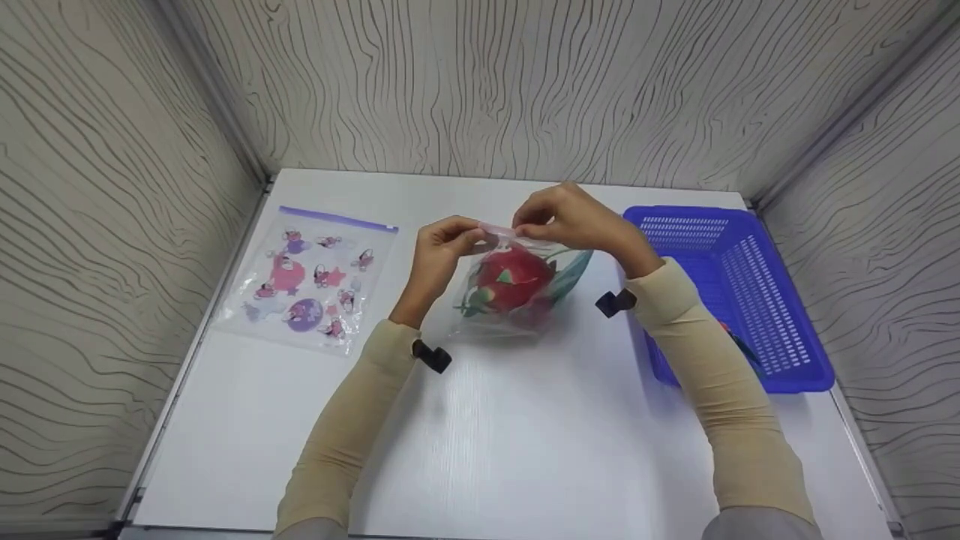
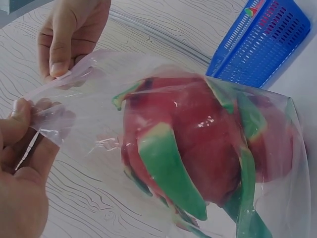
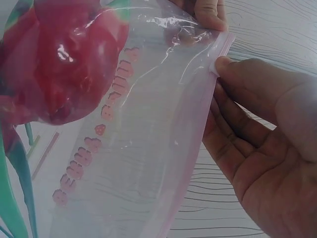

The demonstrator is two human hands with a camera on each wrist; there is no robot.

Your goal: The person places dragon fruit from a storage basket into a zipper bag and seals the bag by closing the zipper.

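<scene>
A clear zip bag [image 1: 487,328] with a pale pink top strip is held up above the white table. Inside it lies a red dragon fruit [image 1: 517,274] with green leaf-like scales; a second red shape [image 2: 271,141] shows through the plastic in the left wrist view. My left hand [image 1: 441,251] pinches the bag's top corner. Close beside it, my right hand [image 1: 574,217] pinches the zip strip, with its thumb on a small white slider [image 3: 214,67]. Pink lettering [image 3: 94,134] is printed on the bag.
To the left, another zip bag [image 1: 304,281] with a purple strip and pink and purple prints lies flat on the white table [image 1: 495,435]. A blue plastic basket [image 1: 784,307] stands at the right, with something red and green [image 1: 739,345] partly hidden by the right sleeve. Patterned walls enclose the table.
</scene>
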